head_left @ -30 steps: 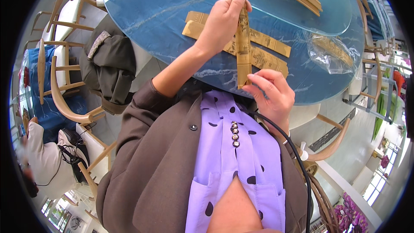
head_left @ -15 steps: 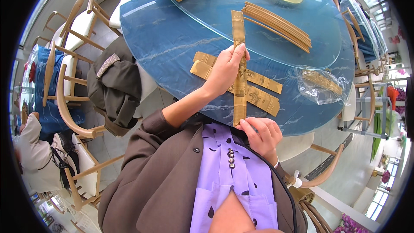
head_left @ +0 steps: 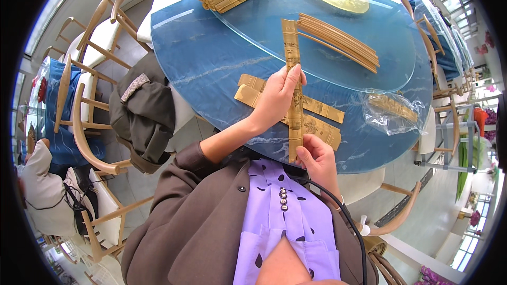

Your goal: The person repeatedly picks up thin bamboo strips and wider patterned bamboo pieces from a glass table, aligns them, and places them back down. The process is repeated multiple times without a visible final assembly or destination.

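Blue table (head_left: 211, 68), clear bag (head_left: 393, 111) of seemingly bamboo strips (head_left: 392, 106).

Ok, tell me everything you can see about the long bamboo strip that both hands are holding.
The bamboo strip is a long, narrow, flat slat, tan-gold, with dark markings along its face too small to make out. It runs almost straight away from the person, above the blue table. The left hand grips it around the middle, thumb across the face; the right hand pinches its near end. Its far end reaches over the glass turntable's edge, beside a bundle of thin bamboo sticks. Similar slats lie crosswise beneath it.
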`<state>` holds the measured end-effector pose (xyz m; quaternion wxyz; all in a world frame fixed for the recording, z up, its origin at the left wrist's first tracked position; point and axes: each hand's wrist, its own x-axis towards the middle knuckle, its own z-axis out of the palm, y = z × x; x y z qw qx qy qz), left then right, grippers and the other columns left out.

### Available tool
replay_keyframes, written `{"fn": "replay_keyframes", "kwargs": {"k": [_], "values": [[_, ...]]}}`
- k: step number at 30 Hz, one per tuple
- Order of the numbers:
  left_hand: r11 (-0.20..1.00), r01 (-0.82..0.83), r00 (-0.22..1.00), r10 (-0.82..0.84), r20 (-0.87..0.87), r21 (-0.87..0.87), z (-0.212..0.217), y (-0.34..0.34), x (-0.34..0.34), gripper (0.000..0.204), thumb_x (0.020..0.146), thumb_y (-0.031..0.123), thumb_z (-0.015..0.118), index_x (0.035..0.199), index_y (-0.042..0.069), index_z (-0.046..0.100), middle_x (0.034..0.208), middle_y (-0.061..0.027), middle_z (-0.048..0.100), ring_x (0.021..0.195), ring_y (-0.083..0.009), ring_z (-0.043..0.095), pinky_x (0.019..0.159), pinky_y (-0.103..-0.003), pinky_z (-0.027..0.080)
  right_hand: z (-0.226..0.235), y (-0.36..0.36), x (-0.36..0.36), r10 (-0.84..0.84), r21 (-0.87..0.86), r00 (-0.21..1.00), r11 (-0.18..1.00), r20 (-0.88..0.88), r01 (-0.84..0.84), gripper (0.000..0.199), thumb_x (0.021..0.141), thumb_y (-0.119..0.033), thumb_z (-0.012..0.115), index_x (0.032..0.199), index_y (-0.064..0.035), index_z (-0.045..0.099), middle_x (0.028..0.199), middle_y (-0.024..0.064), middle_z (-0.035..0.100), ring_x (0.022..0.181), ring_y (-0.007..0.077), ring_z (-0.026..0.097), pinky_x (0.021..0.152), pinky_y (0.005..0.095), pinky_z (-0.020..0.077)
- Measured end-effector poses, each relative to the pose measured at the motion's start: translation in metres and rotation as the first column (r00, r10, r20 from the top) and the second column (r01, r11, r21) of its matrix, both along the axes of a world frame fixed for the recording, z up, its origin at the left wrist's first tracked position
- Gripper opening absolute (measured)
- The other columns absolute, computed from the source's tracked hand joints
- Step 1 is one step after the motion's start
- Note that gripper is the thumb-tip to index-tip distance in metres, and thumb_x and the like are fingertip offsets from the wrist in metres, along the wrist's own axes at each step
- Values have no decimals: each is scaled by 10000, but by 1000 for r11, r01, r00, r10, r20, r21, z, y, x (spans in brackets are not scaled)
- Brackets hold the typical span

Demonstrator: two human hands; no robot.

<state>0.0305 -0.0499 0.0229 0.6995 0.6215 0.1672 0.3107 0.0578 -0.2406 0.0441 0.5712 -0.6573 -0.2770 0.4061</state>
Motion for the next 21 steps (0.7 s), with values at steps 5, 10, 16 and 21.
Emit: {"fn": "replay_keyframes", "kwargs": {"k": [5, 10, 16, 21], "values": [[997, 34, 999, -35, 22, 68, 6, -18, -10, 321, 1068, 293, 463, 966, 11, 578, 762, -69, 528, 704, -165, 466, 657, -330, 413, 0, 12, 5, -2, 39, 999, 999, -41, 3, 203, 999, -191, 640, 961, 9, 647, 708, -44, 574, 580, 20, 474, 517, 190, 366], [985, 101, 986, -80, -146, 140, 4, -39, -38, 279, 1049, 244, 514, 949, -9, 572, 846, -66, 573, 713, -121, 515, 651, -285, 450, -6, 31, 13, -47, 76, 997, 996, 57, 43, 219, 1003, -206, 633, 935, 2, 640, 690, -33, 572, 577, 26, 474, 513, 204, 368], [918, 106, 930, 44, -364, 383, 6, 18, -46, 288, 1035, 248, 538, 971, -23, 614, 747, -82, 562, 660, -156, 527, 629, -334, 459, -4, 41, 9, 12, 29, 998, 999, 65, -14, 226, 996, -206, 637, 1083, 1, 670, 808, 0, 661, 637, 36, 528, 563, 195, 426], [668, -218, 848, 490, -201, 711, 28, 121, -39, 319, 1004, 277, 554, 1081, -9, 670, 941, -200, 691, 892, -401, 649, 766, -431, 509, -19, 32, 19, -29, 43, 992, 999, 121, 24, 217, 991, -198, 642, 1059, 5, 684, 790, -3, 659, 637, 28, 529, 556, 191, 424]]}}
